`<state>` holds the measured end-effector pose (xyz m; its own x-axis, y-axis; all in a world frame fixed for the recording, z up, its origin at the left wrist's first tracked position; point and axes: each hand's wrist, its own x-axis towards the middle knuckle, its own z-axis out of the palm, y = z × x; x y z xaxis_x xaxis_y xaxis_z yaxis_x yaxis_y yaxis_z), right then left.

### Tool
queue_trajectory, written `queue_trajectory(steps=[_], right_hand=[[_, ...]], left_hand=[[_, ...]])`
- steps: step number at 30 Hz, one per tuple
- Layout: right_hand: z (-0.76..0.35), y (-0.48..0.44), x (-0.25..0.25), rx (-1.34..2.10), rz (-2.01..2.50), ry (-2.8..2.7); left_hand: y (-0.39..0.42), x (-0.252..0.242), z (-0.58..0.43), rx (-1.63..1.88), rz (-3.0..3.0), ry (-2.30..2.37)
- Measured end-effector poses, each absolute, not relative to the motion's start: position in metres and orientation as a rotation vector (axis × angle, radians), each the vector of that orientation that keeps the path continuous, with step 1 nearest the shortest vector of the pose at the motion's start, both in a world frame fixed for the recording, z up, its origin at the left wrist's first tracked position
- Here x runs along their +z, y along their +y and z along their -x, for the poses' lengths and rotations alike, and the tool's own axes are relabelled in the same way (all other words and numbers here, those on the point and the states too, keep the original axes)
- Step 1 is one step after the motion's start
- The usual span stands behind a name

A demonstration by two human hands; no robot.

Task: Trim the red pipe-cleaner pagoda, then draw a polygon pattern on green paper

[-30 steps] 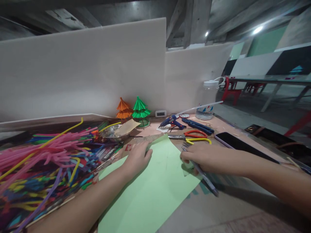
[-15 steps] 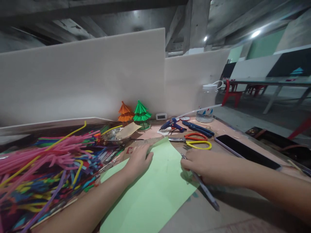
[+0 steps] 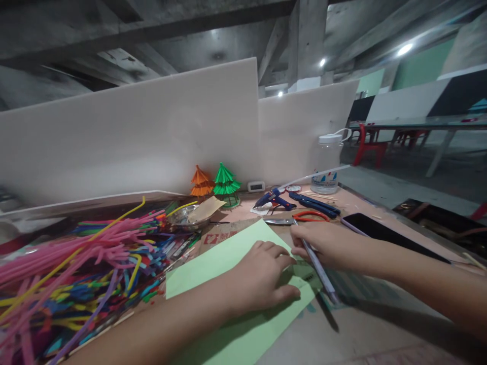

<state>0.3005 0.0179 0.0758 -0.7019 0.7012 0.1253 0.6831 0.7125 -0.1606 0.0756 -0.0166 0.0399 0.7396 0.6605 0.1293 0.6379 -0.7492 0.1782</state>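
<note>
A sheet of light green paper (image 3: 224,253) lies at an angle on brown cardboard (image 3: 365,329). My left hand (image 3: 266,276) rests on the paper with its fingers spread and nothing held. At the paper's right edge, my right hand (image 3: 314,243) is closed on a silver-grey pen (image 3: 321,271), which slants down toward the lower right. Scissors (image 3: 312,217) with orange and yellow handles lie just beyond my right hand, their yellow handle mostly hidden by it.
Colourful pipe cleaners (image 3: 95,253) fill the left side. A metal bowl (image 3: 190,215), orange tree (image 3: 201,182), green tree (image 3: 226,185), glue gun (image 3: 274,198), blue cutter (image 3: 314,204) and bottle (image 3: 326,165) stand or lie behind. A phone (image 3: 388,235) lies right.
My left hand has moved right across the paper, closer to my right hand. My right hand has shifted slightly up with the pen, covering the yellow scissor handle. The view has tilted slightly.
</note>
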Motion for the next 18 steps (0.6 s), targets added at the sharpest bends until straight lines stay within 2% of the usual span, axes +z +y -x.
queue_trajectory(steps=[18], right_hand=[[-0.305, 0.017, 0.075, -0.036, 0.993, -2.782]], left_hand=[[0.020, 0.044, -0.105, 0.061, -2.406, 1.079]])
